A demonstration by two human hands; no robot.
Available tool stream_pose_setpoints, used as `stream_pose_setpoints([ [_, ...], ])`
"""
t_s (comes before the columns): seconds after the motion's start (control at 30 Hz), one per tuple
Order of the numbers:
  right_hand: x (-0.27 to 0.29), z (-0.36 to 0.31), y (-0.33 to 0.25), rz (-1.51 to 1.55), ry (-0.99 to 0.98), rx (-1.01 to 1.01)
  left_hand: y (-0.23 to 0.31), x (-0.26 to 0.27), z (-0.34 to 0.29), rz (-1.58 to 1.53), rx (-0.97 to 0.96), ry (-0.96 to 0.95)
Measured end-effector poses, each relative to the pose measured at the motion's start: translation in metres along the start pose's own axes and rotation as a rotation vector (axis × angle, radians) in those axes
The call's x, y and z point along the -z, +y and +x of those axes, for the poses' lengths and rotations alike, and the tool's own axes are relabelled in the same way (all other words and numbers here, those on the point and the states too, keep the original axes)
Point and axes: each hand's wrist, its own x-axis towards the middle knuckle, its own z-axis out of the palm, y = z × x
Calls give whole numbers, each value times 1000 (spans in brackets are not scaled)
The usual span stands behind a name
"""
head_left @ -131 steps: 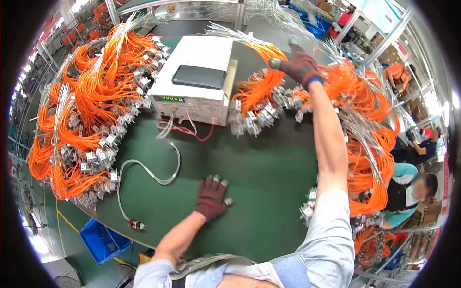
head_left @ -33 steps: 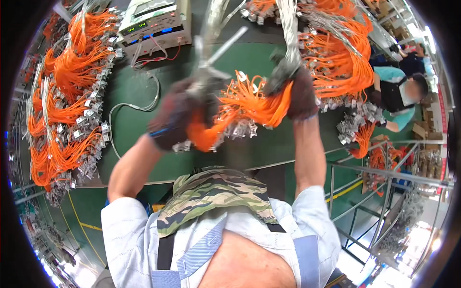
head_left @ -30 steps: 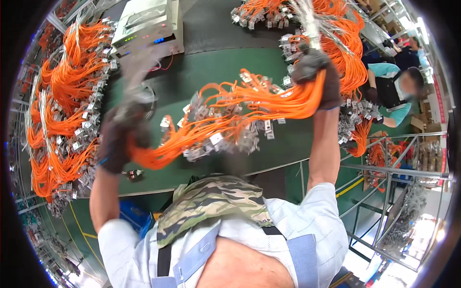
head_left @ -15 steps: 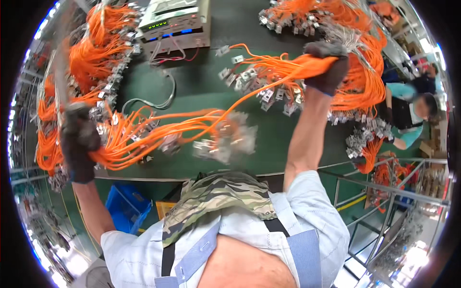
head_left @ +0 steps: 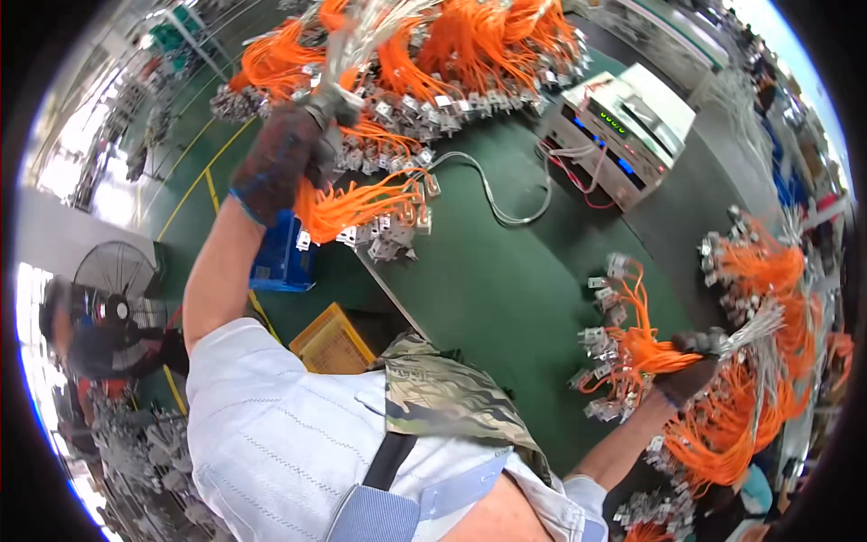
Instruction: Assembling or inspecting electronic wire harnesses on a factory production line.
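My left hand [head_left: 287, 161], in a dark glove, is raised at the near end of the large cable pile. Its fingers are closed round a bundle of orange cables [head_left: 357, 206], whose silver connectors hang beside the table edge. Blurred whitish strands [head_left: 357, 45] rise just above that hand. Far to the right, my gloved right hand [head_left: 691, 369] grips another bundle of orange cables [head_left: 646, 350], with its metal connectors fanned out to the left over the green table. More pale strands [head_left: 754, 332] lie right beside this hand.
Heaped orange cables with silver connectors [head_left: 479, 54] line the table's far left side; another heap [head_left: 736, 425] lies at the right. A boxy tester [head_left: 619, 135] with a grey lead [head_left: 506, 217] stands on the green table [head_left: 470, 298]. A blue bin [head_left: 284, 262] and yellow crate [head_left: 332, 341] sit below the edge.
My view has swung to the left. The two bundles, joined before by a cable stretched between my hands, now hang apart. My left hand has moved up against the left-hand pile.
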Motion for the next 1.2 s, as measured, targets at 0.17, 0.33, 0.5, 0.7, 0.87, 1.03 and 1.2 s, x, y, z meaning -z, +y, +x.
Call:
stream_pose_setpoints([
  [0.17, -19, -6, -2, 83, 95, -15, 2, 72, 3, -128, 219, 134],
  [0.33, 2, 4, -8, 123, 58, -46, 10, 71, 15, 102, 254, 149],
  [0.5, -7, 2, -13, 85, 191, -50, -24, 120, 57, 240, 229, 145],
  [0.7, 11, 8, -22, 18, 232, -57, -35, 188, 126, 494, 239, 100],
  [0.87, -5, 19, -17, -149, 263, -5, -63, 252, 223, 859, 223, -14],
  [1.03, 13, 23, -19, -493, 376, 143, -58, 238, 274, 1236, 218, -44],
  [1.2, -40, 25, 2, -646, 506, 258, -74, 222, 311, 1208, 84, 20],
])
